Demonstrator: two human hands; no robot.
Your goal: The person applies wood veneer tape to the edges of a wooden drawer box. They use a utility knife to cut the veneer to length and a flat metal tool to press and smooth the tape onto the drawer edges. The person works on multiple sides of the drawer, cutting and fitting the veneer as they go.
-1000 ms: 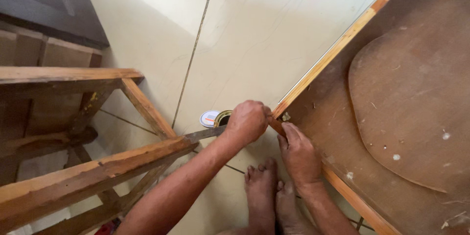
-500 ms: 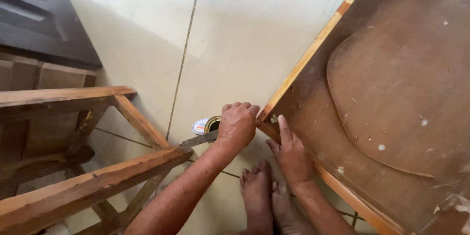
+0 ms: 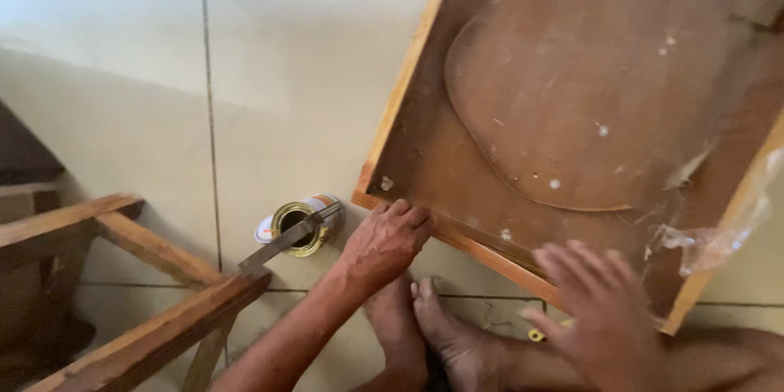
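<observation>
Head view, looking down at a tiled floor (image 3: 269, 106). Item one: wooden framed panel (image 3: 572, 114), brown board with a rounded plate fixed on its face and a pale timber rim, lying flat on the tiles ahead of the person's bare feet (image 3: 425, 335). Left hand (image 3: 384, 241): fingers curled over the near rail beside the panel's near-left corner, gripping it. Right hand (image 3: 604, 310): open, fingers spread, blurred, hovering over the same rail further right; contact cannot be told. Item two: small open tin (image 3: 298, 224) on its side just left of that corner, a flat metal strip (image 3: 282, 243) resting across its mouth. Item three: bare wooden frame (image 3: 122, 310) at lower left. Torn clear film (image 3: 719, 229) clings to the panel's right edge. Handling note: both hands are best kept on the rail, apart, so the panel shifts squarely and clears the tin.
</observation>
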